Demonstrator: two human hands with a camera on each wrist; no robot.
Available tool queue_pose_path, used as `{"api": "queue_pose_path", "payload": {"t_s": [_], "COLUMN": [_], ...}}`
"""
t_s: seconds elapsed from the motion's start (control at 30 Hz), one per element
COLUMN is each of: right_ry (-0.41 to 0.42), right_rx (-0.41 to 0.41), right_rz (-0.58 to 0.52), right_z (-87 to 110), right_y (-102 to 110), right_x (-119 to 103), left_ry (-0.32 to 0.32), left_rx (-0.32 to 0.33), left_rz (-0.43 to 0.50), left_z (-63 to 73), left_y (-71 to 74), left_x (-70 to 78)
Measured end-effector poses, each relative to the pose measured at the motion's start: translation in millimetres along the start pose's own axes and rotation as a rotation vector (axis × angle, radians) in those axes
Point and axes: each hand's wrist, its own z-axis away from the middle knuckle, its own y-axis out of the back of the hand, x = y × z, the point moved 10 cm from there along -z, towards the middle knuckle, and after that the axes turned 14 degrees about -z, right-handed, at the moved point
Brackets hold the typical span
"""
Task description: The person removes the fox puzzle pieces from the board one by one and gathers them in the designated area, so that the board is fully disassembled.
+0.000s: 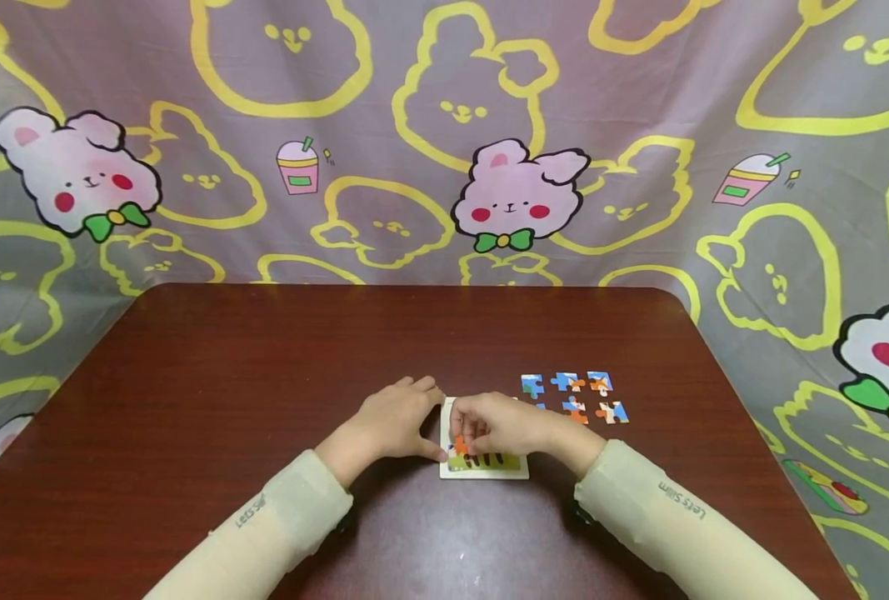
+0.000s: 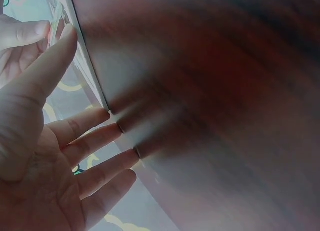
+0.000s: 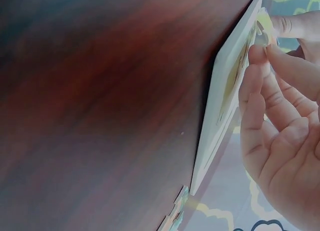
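A puzzle board (image 1: 483,477) with a pale rim lies on the table between the hands; green and dark picture areas show along its near part. The right hand (image 1: 502,423) is over the board and pinches a puzzle piece (image 3: 265,27) between thumb and fingertips, near the board's left side. That piece shows orange in the head view. The left hand (image 1: 399,421) rests at the board's left edge, fingers extended and spread, its thumb by the near left part. Much of the board's far half is hidden under the right hand.
Several loose puzzle pieces (image 1: 600,382) in blue, orange and white lie in two rows to the right of the board, one partly behind the right wrist. The brown table (image 1: 264,358) meets a patterned cloth (image 1: 384,150) at the back and sides.
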Motion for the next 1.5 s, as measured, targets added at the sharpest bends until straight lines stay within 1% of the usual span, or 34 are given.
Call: {"api": "queue_pose_path", "payload": {"t_s": [0.17,0.3,0.53,0.77,1.03,1.23,1.37,1.5], "right_ry": [0.012,0.025,0.044,0.026,0.04,0.028,0.018,0.002], "right_rx": [-0.003,-0.006,-0.017,0.009,0.024,0.036,0.061,0.077], "right_rz": [-0.009,-0.024,-0.113,-0.11,-0.112,-0.11,-0.095,-0.113], "right_z": [0.3,0.8,4.4,11.8,23.0,32.1,38.5,45.0], "right_y": [1,3,4,11,21,27,32,38], "right_x": [0,0,2,9,14,17,20,25], "left_ry": [0.0,0.005,0.003,-0.005,-0.015,-0.012,-0.011,-0.009], "left_rx": [-0.003,-0.003,0.003,0.004,0.013,0.009,0.009,0.006], "left_rz": [-0.002,0.017,0.017,0.016,0.014,0.015,0.019,0.014], "left_z": [0.2,0.4,0.7,0.5,0.5,0.8,1.0,1.2], "left_y": [0.9,1.7,2.1,2.9,2.6,0.7,0.9,0.5], "left_x": [0.5,0.2,0.4,1.5,2.2,2.2,2.2,1.9]}}
